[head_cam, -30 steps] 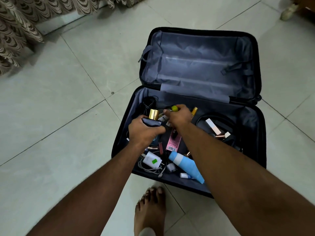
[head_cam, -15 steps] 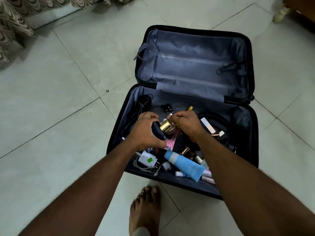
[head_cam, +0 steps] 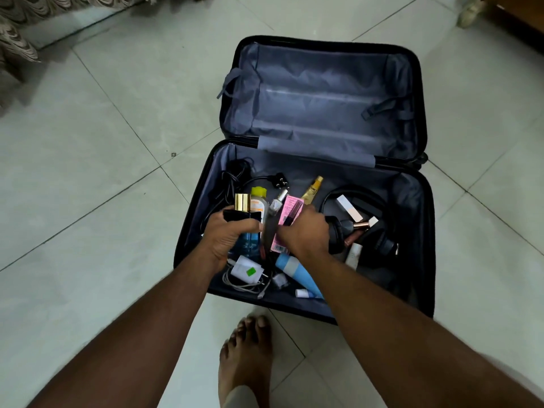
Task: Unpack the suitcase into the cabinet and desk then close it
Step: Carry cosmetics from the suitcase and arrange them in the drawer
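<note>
From the head camera, the suitcase [head_cam: 318, 178] lay flat open on the tiled floor [head_cam: 88, 172], its empty grey-lined lid half on the far side and the packed half nearest the person's bare foot [head_cam: 244, 360].

The left hand [head_cam: 226, 240] hovered over the left part of the packed half, fingers curled tight round a dark perfume bottle [head_cam: 243, 214] whose gold cap stood up above the knuckles. A clear bottle with a yellow cap [head_cam: 259, 201] rose just behind that hand, touching or nearly touching the perfume bottle; I could not tell whether the hand held it too. A blue-tinted bottle [head_cam: 250, 242] showed just below the fingers.

The right hand [head_cam: 306, 231] was just beside the left, over the middle of the case, its fingers bent down onto a pink carton [head_cam: 290, 214] that leaned up between the two hands. Whether the fingers truly pinched the carton or only rested on it was hidden by the back of the hand.

Round the hands lay the rest: a black cable with a three-pin plug [head_cam: 279, 182] at the far left, a small amber bottle [head_cam: 312, 191] beyond the right hand, black headphones [head_cam: 353, 228] to its right, a white charger with a green sticker [head_cam: 245, 270] and a blue tube [head_cam: 297, 273] near the front wall, under the wrists.
</note>
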